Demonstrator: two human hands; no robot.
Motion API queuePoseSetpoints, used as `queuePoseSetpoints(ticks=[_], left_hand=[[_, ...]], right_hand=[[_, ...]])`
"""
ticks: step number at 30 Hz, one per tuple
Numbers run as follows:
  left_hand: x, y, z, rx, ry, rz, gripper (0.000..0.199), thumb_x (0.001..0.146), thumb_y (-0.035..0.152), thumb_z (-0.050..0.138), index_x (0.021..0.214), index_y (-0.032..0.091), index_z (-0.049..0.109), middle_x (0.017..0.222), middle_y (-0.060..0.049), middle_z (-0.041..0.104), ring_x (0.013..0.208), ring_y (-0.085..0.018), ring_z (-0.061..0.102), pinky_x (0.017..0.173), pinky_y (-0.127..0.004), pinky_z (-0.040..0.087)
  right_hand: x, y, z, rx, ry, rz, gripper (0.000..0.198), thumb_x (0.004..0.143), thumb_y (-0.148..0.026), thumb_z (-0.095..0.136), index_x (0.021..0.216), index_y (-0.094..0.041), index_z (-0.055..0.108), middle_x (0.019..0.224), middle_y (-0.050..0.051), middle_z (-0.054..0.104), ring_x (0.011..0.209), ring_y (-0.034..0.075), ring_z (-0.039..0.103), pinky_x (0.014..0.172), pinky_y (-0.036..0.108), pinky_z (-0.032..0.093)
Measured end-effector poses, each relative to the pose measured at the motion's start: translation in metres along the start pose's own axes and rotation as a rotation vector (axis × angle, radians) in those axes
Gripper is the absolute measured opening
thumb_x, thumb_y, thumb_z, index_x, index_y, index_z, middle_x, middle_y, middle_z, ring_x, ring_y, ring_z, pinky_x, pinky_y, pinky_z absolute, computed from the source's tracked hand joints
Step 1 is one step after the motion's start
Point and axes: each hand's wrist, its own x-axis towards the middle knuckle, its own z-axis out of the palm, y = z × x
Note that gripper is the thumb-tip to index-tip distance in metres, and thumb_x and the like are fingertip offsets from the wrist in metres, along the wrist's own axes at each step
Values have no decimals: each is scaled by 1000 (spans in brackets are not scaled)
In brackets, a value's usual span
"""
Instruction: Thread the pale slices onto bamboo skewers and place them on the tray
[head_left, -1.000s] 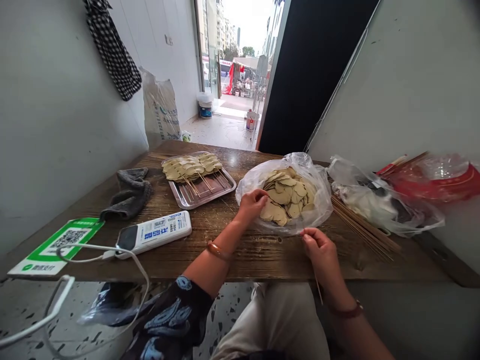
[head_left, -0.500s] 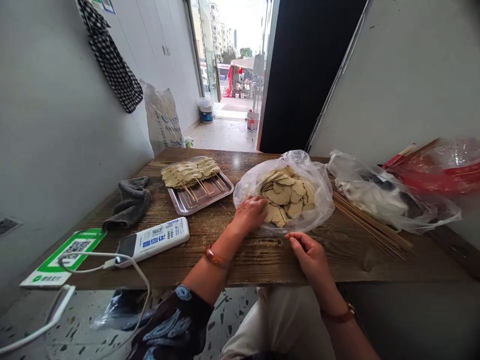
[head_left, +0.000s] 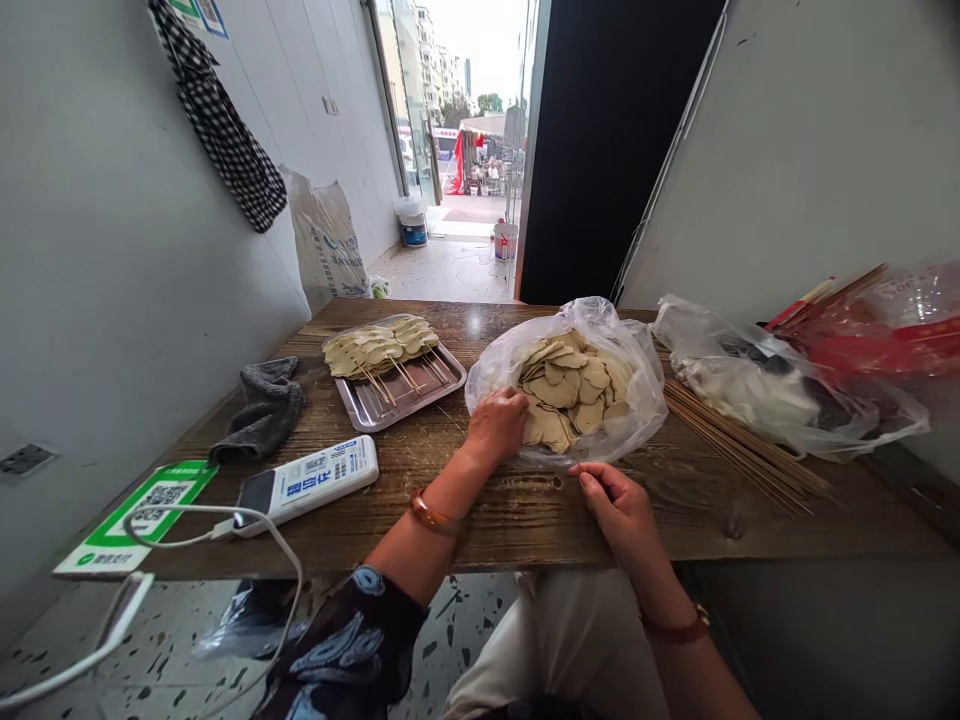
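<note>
My left hand point(head_left: 496, 425) is at the left rim of a clear plastic bag point(head_left: 641, 415), its fingers curled. Whatever those fingers grip is hidden behind the hand. Flat, beige thin slices point(head_left: 574, 385) fill the open bag. Just in front of it, my right hand point(head_left: 619, 515) pinches thumb against forefinger on a thin, dark-tipped stick, apparently a bamboo skewer, seen nearly end-on. A bundle of bamboo skewers point(head_left: 739, 445) lies to the right. On the left, a metal tray point(head_left: 360, 405) carries skewered slices point(head_left: 379, 345) with their sticks pointing toward me.
A grey cloth point(head_left: 262, 405), a white device point(head_left: 319, 480) with a cable, and a green QR-code card point(head_left: 142, 520) lie on the left of the wooden table point(head_left: 480, 535). Another plastic bag point(head_left: 787, 390) and red packaging point(head_left: 862, 345) are at the right. An open doorway is beyond.
My left hand has drawn back slightly left from the slices, its fingers more curled. The right hand keeps its pinch in nearly the same place.
</note>
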Motion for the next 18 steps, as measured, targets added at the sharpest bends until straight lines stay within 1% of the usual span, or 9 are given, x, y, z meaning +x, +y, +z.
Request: queuePoseSetpoints(ticks=[3, 5, 6, 7, 9, 11, 13, 15, 18], left_hand=[[2, -1, -5, -123, 65, -12, 15, 81, 18, 52, 81, 20, 68, 92, -7, 65, 95, -21, 59, 89, -34, 45], [3, -2, -10, -311, 113, -15, 11, 76, 14, 54, 74, 18, 65, 90, -6, 66, 95, -20, 59, 90, -34, 45], [4, -2, -12, -443, 120, -25, 10, 74, 13, 54, 72, 17, 62, 90, -6, 67, 93, -19, 60, 89, -33, 46], [4, -3, -14, -595, 112, -44, 8, 73, 12, 53, 71, 17, 60, 90, -6, 68, 90, -18, 61, 86, -32, 48], [4, -3, -16, -907, 60, -109, 5, 74, 14, 52, 73, 15, 57, 86, -5, 69, 78, -14, 62, 72, -26, 50], [3, -3, -16, -1126, 9, -187, 4, 76, 19, 52, 76, 15, 54, 73, -3, 66, 64, -12, 61, 56, -21, 47], [3, -3, -16, -1226, -11, -250, 7, 77, 22, 55, 78, 15, 52, 61, 1, 60, 54, -11, 59, 46, -18, 41], [3, -2, -15, -1274, -9, -288, 11, 77, 24, 58, 80, 15, 53, 55, 4, 56, 50, -12, 60, 41, -17, 36], [2, 0, -17, -1366, -19, -327, 18, 76, 25, 62, 89, 13, 58, 61, 2, 59, 53, -13, 64, 40, -17, 37]], right_hand=[[-1, 1, 0, 26, 15, 10, 36, 84, -42, 55, 97, -14, 73, 56, -1, 54, 51, 12, 44, 48, 22, 33], [-1, 1, 1, 46, 19, 17, 36, 83, -41, 55, 100, -14, 73, 55, -1, 54, 50, 12, 44, 48, 23, 33], [-1, 0, 1, 51, 19, 20, 37, 83, -41, 55, 101, -14, 73, 56, -1, 54, 51, 12, 44, 48, 23, 34], [-2, -1, 1, 53, 17, 23, 36, 83, -41, 55, 101, -14, 72, 56, -1, 55, 51, 12, 45, 48, 23, 34], [-2, -3, 1, 45, 11, 22, 36, 83, -40, 55, 101, -14, 73, 59, 0, 57, 53, 13, 47, 50, 23, 36], [-2, -4, 0, 32, 1, 10, 34, 83, -39, 55, 100, -15, 73, 66, 2, 61, 59, 15, 51, 55, 24, 39], [-3, -3, 0, 21, -13, 8, 33, 84, -38, 55, 99, -15, 72, 69, 2, 61, 62, 15, 51, 57, 24, 40], [-3, -1, -1, 22, -29, 28, 33, 86, -39, 54, 102, -15, 71, 61, -1, 54, 57, 13, 46, 54, 24, 37], [-5, 4, 0, 53, -46, 59, 37, 88, -39, 52, 109, -14, 69, 54, -5, 41, 50, 10, 36, 48, 22, 30]])
